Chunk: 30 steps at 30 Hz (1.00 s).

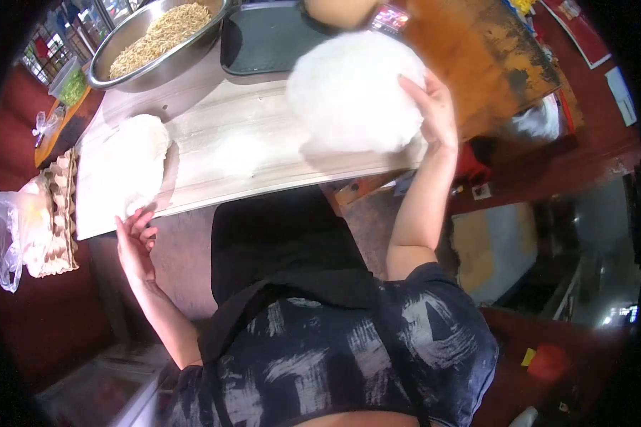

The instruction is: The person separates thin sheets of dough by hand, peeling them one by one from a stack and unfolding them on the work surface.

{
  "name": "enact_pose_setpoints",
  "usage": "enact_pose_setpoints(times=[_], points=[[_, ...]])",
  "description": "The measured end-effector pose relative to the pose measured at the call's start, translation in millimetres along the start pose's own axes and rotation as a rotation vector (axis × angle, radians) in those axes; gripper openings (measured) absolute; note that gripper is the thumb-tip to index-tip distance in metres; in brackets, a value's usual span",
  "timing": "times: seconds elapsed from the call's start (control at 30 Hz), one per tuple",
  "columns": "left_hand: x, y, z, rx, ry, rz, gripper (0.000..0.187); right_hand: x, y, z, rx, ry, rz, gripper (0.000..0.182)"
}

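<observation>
My right hand (436, 110) grips the right edge of a large, round white piece that looks like dough (356, 92), thumb on top and the other fingers mostly hidden beneath. This piece is over the right part of a pale board (206, 160). At the board's front left corner, my left hand (137, 242) has its fingers apart and loosely bent, fingertips right at the lower end of a second white dough-like mass (132, 164). That mass lies long and uneven on the board, its surface washed out by glare.
A metal bowl of pale brown strips (160, 43) and a dark tray (274, 39) stand at the back. Egg cartons (64, 213) with a plastic bag (7, 242) are beyond the left edge. A tub of chopped greens (71, 84) is far left; a phone (389, 18) lies at the back.
</observation>
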<state>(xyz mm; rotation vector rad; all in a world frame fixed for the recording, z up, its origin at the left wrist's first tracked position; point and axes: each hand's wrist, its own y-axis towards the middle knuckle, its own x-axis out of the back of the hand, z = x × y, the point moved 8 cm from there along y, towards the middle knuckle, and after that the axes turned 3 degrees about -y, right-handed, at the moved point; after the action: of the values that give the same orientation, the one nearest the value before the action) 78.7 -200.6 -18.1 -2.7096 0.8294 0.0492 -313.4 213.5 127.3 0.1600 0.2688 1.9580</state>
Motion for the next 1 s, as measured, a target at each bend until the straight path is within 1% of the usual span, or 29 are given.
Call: enact_pose_setpoints(times=[0.03,0.07,0.1,0.13,0.17,0.23,0.27,0.33,0.37,0.43,0.53,0.6,0.67,0.73,0.8,0.83,0.87,0.93,1.0], points=[[7.2,6.3,0.6,0.005,-0.053,-0.01,0.06,20.4,4.0,-11.3,0.012,-0.057,-0.057,0.036],[10.4,9.7,2.2,0.012,-0.105,-0.021,0.06,44.0,12.2,-36.1,0.017,-0.062,-0.058,0.036],[7.2,9.2,-1.3,0.018,-0.135,-0.002,0.055,73.1,21.9,-69.5,-0.036,-0.308,-0.084,0.037],[7.2,12.4,0.6,0.017,-0.141,0.0,0.055,90.4,26.8,-87.1,-0.088,-0.553,-0.111,0.038],[7.4,17.7,4.4,0.027,-0.183,0.026,0.052,89.0,25.8,-86.7,-0.084,-0.556,-0.11,0.038],[4.9,25.6,13.4,0.07,-0.296,0.08,0.043,86.0,21.1,-82.6,-0.019,-0.871,-0.177,0.039],[3.4,28.3,17.0,0.063,-0.297,0.076,0.043,79.6,19.5,-76.2,-0.013,-0.866,-0.174,0.039],[-8.9,32.5,22.2,0.09,-0.395,0.192,0.041,69.5,13.9,-53.0,0.025,-0.968,-0.241,0.036],[-15.8,30.9,20.3,0.091,-0.396,0.217,0.04,68.6,15.0,-55.0,0.024,-0.963,-0.241,0.036],[-28.8,25.3,17.1,0.102,-0.38,0.228,0.04,72.7,18.7,-54.6,0.036,-1.062,-0.317,0.034],[-41.4,21.5,14.7,0.116,-0.351,0.239,0.041,73.5,20.9,-57.4,0.047,-1.097,-0.351,0.034],[-42.7,23.4,13.8,0.081,-0.273,0.204,0.041,67.1,16.2,-50.4,0.036,-1.125,-0.359,0.034],[-49.4,20.9,11.8,0.068,-0.271,0.198,0.039,60.7,9.2,-49.9,0.028,-1.151,-0.354,0.034],[-54.7,20.0,14.7,0.105,-0.192,0.174,0.039,38.2,-5.5,-25.9,0.483,-1.285,-0.422,0.031],[-65.4,18.8,19.0,0.074,-0.136,0.243,0.039,15.9,-14.8,-16.0,0.571,-1.244,-0.404,0.029],[-75.7,13.9,17.7,0.054,-0.109,0.273,0.039,-1.3,-23.6,-5.7,0.547,-1.188,-0.407,0.028],[-88.8,8.6,17.8,0.037,-0.08,0.305,0.04,-19.7,-31.6,1.7,0.594,-1.127,-0.367,0.026],[-114.7,2.4,24.8,0.02,-0.041,0.412,0.04,-50.0,-39.5,-2.6,0.569,-1.036,-0.225,0.023],[-143.9,-16.3,21.9,0.073,0.027,0.414,0.039,-88.2,-55.2,-10.9,0.506,-0.851,-0.068,0.02]])
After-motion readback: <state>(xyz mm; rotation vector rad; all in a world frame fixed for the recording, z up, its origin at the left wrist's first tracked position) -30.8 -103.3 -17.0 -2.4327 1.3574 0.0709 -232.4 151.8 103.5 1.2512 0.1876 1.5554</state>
